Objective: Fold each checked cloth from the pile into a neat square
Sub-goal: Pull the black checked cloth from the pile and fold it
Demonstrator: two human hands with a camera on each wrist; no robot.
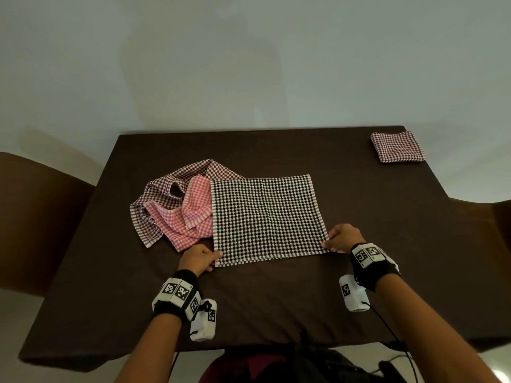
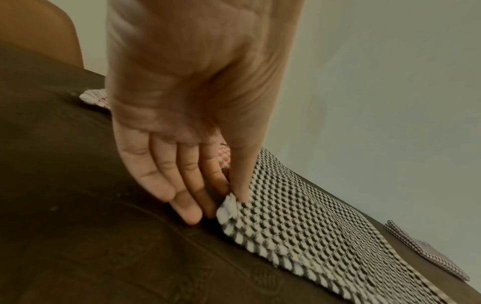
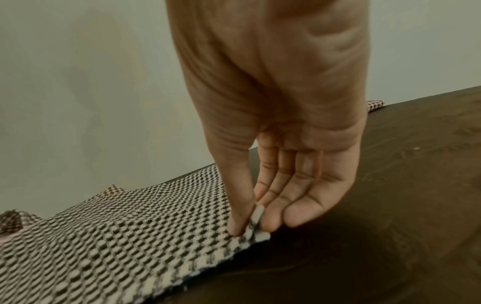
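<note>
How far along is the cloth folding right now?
Done: one folded maroon-checked square sits at the table's far right corner. In hand: the black-checked cloth lies flat, the left hand and right hand pinching its near corners. Left: the crumpled pink cloth and maroon cloth in the pile.

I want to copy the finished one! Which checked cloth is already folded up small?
The dark red checked cloth at the table's far right corner. It is a small neat square, lying alone; the black one lies flat, the others are crumpled.

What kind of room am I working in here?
Probably a home dining area: a table under a dark brown cover, brown chairs at each side, plain pale wall behind, and checked kitchen cloths.
</note>
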